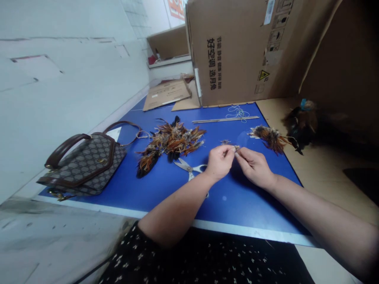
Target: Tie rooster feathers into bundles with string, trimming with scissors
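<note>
My left hand [218,162] and my right hand [254,167] meet over the blue table [231,201], fingertips pinched together on a small feather piece [236,148]. A little tuft of feathers [225,142] lies just beyond the fingers. A big heap of brown and orange feathers [171,142] lies to the left of my hands. A smaller bundle of feathers [270,137] lies to the right. Scissors [189,167] rest on the table beside my left wrist.
A patterned handbag [85,163] with brown handles sits at the table's left corner. A thin wooden stick [225,119] and loose string [238,113] lie at the far edge. A large cardboard box [237,51] stands behind. Dark feathers [302,122] lie on cardboard at the right.
</note>
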`<control>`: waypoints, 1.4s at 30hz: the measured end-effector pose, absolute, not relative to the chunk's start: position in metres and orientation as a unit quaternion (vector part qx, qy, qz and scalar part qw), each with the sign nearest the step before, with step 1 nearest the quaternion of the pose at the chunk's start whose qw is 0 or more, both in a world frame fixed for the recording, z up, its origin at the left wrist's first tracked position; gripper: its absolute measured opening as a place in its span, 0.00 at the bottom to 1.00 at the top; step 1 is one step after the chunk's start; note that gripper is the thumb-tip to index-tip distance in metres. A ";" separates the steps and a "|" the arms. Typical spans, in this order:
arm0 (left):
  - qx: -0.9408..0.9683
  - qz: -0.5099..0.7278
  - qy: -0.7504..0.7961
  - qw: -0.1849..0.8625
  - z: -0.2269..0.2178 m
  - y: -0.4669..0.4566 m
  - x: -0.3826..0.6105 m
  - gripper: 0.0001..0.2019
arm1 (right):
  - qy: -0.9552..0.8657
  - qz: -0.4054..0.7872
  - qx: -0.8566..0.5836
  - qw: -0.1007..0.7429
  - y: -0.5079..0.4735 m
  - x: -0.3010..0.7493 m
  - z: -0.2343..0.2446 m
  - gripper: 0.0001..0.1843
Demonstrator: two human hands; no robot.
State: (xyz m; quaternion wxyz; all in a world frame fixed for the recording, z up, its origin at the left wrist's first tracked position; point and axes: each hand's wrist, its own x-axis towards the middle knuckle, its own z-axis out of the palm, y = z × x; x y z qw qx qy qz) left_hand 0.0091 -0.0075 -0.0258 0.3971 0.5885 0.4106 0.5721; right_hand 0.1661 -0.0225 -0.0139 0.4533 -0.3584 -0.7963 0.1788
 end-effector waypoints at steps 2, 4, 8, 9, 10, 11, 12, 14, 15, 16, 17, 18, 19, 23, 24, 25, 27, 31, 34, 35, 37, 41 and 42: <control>0.594 0.576 0.410 0.385 -0.026 -0.008 0.009 0.08 | -0.799 0.170 -0.354 0.456 -0.023 0.166 -0.014 0.18; 0.602 0.577 0.414 0.364 -0.026 -0.008 0.009 0.08 | -0.802 0.162 -0.349 0.457 -0.023 0.165 -0.014 0.18; 0.651 0.558 0.420 0.296 -0.026 -0.006 0.005 0.07 | -0.812 0.150 -0.352 0.441 -0.022 0.167 -0.012 0.18; 0.675 0.542 0.420 0.272 -0.026 -0.005 0.003 0.08 | -0.821 0.148 -0.351 0.425 -0.021 0.170 -0.011 0.18; 0.704 0.519 0.418 0.246 -0.025 -0.005 0.001 0.08 | -0.834 0.147 -0.348 0.402 -0.020 0.173 -0.009 0.17; 0.737 0.486 0.415 0.220 -0.025 -0.004 -0.001 0.09 | -0.850 0.145 -0.345 0.372 -0.018 0.178 -0.007 0.16; 0.771 0.445 0.412 0.197 -0.025 -0.004 -0.003 0.10 | -0.865 0.142 -0.342 0.338 -0.017 0.183 -0.005 0.15; 0.829 0.350 0.403 0.165 -0.023 -0.005 -0.006 0.11 | -0.886 0.138 -0.342 0.281 -0.013 0.193 -0.001 0.13; 0.850 0.308 0.396 0.160 -0.023 -0.005 -0.007 0.11 | -0.891 0.142 -0.341 0.264 -0.011 0.198 0.000 0.13; 0.865 0.278 0.386 0.163 -0.022 -0.006 -0.009 0.11 | -0.893 0.153 -0.340 0.253 -0.009 0.202 0.001 0.13; 0.875 0.262 0.368 0.175 -0.021 -0.006 -0.010 0.10 | -0.892 0.173 -0.337 0.247 -0.007 0.206 0.001 0.13; 0.881 0.260 0.342 0.198 -0.019 -0.006 -0.011 0.10 | -0.886 0.203 -0.336 0.245 -0.005 0.208 0.001 0.14; 0.881 0.270 0.311 0.232 -0.018 -0.006 -0.012 0.10 | -0.875 0.242 -0.338 0.249 -0.003 0.210 0.001 0.16; 0.796 0.375 0.259 0.399 -0.014 -0.008 -0.010 0.10 | -0.777 0.398 -0.361 0.328 -0.003 0.208 0.000 0.22; 0.752 0.406 0.278 0.439 -0.014 -0.009 -0.008 0.11 | -0.748 0.425 -0.363 0.358 -0.005 0.206 0.000 0.22; 0.703 0.435 0.301 0.475 -0.015 -0.010 -0.006 0.12 | -0.721 0.445 -0.365 0.386 -0.007 0.204 0.000 0.22; 0.613 0.477 0.335 0.533 -0.016 -0.013 -0.001 0.15 | -0.686 0.459 -0.370 0.426 -0.012 0.199 0.001 0.21; 0.518 0.531 0.348 0.573 -0.017 -0.017 0.009 0.17 | -0.714 0.379 -0.384 0.446 -0.019 0.187 0.002 0.22; 0.468 0.553 0.337 0.601 -0.014 -0.019 0.013 0.19 | -0.733 0.321 -0.383 0.462 -0.022 0.179 0.003 0.23; 0.453 0.557 0.330 0.613 -0.013 -0.019 0.014 0.20 | -0.734 0.313 -0.382 0.466 -0.023 0.178 0.003 0.23; 0.430 0.561 0.319 0.632 -0.011 -0.020 0.015 0.21 | -0.733 0.309 -0.382 0.470 -0.023 0.176 0.002 0.23; 0.411 0.554 0.296 0.660 -0.009 -0.021 0.014 0.21 | -0.717 0.353 -0.381 0.464 -0.022 0.177 0.000 0.24; 0.409 0.551 0.289 0.667 -0.008 -0.021 0.012 0.20 | -0.707 0.379 -0.377 0.463 -0.021 0.179 -0.002 0.23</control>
